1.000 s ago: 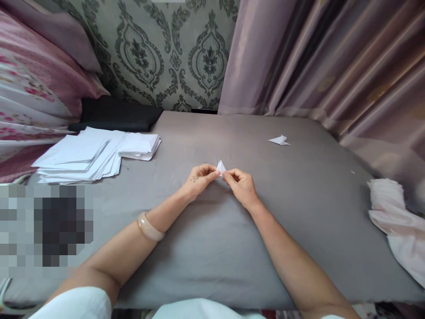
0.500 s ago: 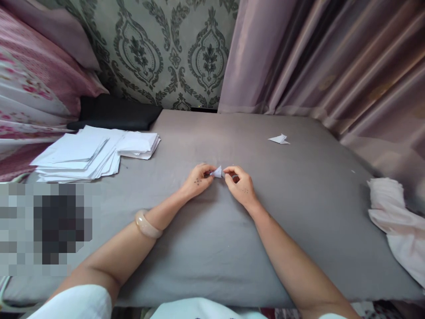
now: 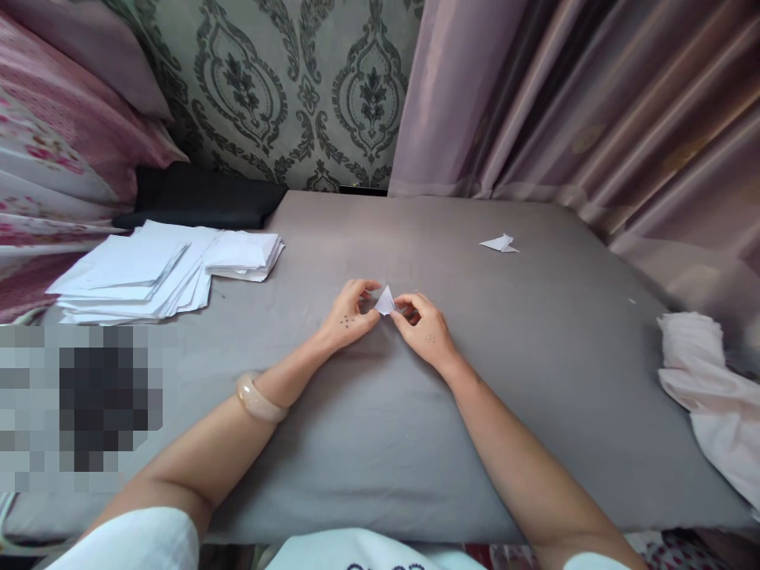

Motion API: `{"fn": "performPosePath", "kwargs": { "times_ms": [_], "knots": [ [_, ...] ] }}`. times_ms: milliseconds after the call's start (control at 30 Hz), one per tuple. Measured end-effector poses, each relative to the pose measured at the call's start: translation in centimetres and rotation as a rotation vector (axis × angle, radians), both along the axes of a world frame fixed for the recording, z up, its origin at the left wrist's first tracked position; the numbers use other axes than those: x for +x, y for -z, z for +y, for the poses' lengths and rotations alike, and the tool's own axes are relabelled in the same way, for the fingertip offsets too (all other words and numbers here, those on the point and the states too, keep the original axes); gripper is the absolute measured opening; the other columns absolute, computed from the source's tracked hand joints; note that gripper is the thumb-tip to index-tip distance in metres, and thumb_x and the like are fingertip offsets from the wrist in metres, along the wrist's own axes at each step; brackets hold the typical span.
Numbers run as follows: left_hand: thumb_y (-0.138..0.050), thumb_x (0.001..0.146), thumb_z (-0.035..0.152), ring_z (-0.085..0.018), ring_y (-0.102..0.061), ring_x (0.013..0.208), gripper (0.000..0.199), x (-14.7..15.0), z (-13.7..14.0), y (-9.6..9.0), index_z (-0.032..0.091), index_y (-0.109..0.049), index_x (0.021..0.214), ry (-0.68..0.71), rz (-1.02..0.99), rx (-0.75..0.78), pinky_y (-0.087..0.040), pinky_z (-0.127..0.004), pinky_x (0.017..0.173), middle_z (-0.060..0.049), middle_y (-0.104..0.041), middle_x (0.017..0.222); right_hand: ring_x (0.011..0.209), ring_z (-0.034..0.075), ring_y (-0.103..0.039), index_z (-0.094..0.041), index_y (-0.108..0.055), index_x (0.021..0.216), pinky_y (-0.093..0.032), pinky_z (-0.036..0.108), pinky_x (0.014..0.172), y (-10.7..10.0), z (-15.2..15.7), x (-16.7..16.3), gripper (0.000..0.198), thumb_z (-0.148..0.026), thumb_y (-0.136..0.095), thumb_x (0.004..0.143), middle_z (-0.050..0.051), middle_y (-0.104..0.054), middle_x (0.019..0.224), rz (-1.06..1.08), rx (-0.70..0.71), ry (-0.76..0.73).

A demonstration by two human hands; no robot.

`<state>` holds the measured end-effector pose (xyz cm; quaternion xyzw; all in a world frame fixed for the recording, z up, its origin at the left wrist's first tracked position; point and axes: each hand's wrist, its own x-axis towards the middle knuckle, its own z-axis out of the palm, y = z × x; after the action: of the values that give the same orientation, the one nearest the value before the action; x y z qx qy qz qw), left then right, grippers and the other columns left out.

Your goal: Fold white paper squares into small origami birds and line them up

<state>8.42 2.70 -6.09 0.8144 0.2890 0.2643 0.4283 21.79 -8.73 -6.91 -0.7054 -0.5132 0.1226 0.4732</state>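
A small white piece of folded paper (image 3: 385,302), triangular with its point upward, stands between my two hands over the middle of the grey-covered surface. My right hand (image 3: 426,326) pinches its right edge between thumb and fingers. On the other side, my left hand (image 3: 350,315) has its thumb and index finger apart, with the thumb tip at the paper's lower left corner. A pale bangle (image 3: 260,398) circles my left forearm. Further back to the right lies another folded white paper piece (image 3: 499,243), with pointed ends.
At the left is a stack of white paper sheets (image 3: 127,273), with a smaller paper stack (image 3: 243,255) against its right side. Behind them lies a black item (image 3: 205,198). White bunched cloth (image 3: 692,340) sits at the right edge. Curtains (image 3: 511,95) hang behind.
The folded paper has turned and now shows a wider triangular face. My left thumb and index finger have spread apart, while my right hand has come in and taken its right edge.
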Motion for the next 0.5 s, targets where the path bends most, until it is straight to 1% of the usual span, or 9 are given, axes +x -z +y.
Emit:
{"fn": "performPosePath", "kwargs": {
  "times_ms": [67, 100, 233, 333, 400, 500],
  "knots": [
    [-0.053, 0.067, 0.012, -0.018, -0.056, 0.093, 0.037, -0.04, 0.04, -0.13, 0.017, -0.059, 0.103, 0.0, -0.007, 0.015, -0.047, -0.03, 0.078, -0.006, -0.06, 0.104, 0.074, 0.014, -0.058, -0.021, -0.064, 0.098, -0.047, 0.027, 0.068, 0.09, 0.05, -0.04, 0.02, -0.025, -0.061, 0.079, 0.003, -0.063, 0.092, -0.032, -0.015, -0.009],
    [-0.053, 0.068, 0.013, -0.017, -0.056, 0.091, 0.033, -0.01, 0.08, -0.2, 0.017, -0.06, 0.101, -0.002, -0.015, -0.003, -0.047, -0.029, 0.078, -0.006, -0.06, 0.1, 0.074, 0.014, -0.058, -0.021, -0.064, 0.099, -0.047, 0.027, 0.069, 0.14, 0.07, -0.07, 0.02, -0.025, -0.061, 0.079, 0.003, -0.063, 0.093, -0.043, -0.02, -0.017],
    [-0.049, 0.074, 0.014, -0.014, -0.058, 0.08, 0.022, 0.31, 0.4, -0.16, 0.014, -0.06, 0.093, 0.006, -0.076, -0.18, -0.047, -0.027, 0.073, -0.005, -0.063, 0.088, 0.075, 0.013, -0.06, -0.022, -0.065, 0.097, -0.047, 0.027, 0.073, 0.37, 0.08, -0.08, 0.018, -0.019, -0.054, 0.082, 0.004, -0.062, 0.094, -0.077, -0.013, -0.056],
    [-0.048, 0.072, 0.011, -0.013, -0.059, 0.078, 0.022, 0.51, 0.65, 0.17, 0.013, -0.059, 0.091, -0.002, -0.122, -0.259, -0.047, -0.026, 0.072, -0.004, -0.064, 0.085, 0.079, 0.014, -0.06, -0.022, -0.067, 0.092, -0.048, 0.027, 0.075, 0.46, -0.02, -0.04, 0.023, -0.012, -0.05, 0.08, 0.003, -0.061, 0.093, -0.116, -0.018, -0.075],
    [-0.047, 0.069, 0.008, -0.013, -0.059, 0.078, 0.026, 0.51, 0.68, 0.29, 0.013, -0.06, 0.091, -0.011, -0.119, -0.262, -0.046, -0.025, 0.07, -0.004, -0.064, 0.084, 0.082, 0.014, -0.059, -0.022, -0.068, 0.089, -0.047, 0.027, 0.076, 0.36, -0.12, -0.1, 0.025, -0.009, -0.048, 0.079, 0.004, -0.06, 0.093, -0.14, -0.043, -0.078],
    [-0.045, 0.064, 0.006, -0.012, -0.058, 0.076, 0.032, 0.29, 0.47, 0.12, 0.014, -0.061, 0.091, 0.022, -0.076, -0.206, -0.045, -0.024, 0.068, -0.003, -0.063, 0.084, 0.084, 0.015, -0.059, -0.021, -0.069, 0.086, -0.047, 0.028, 0.078, -0.04, -0.33, -0.4, 0.021, -0.012, -0.05, 0.08, 0.004, -0.06, 0.093, -0.186, -0.088, -0.075]
  ]
}}
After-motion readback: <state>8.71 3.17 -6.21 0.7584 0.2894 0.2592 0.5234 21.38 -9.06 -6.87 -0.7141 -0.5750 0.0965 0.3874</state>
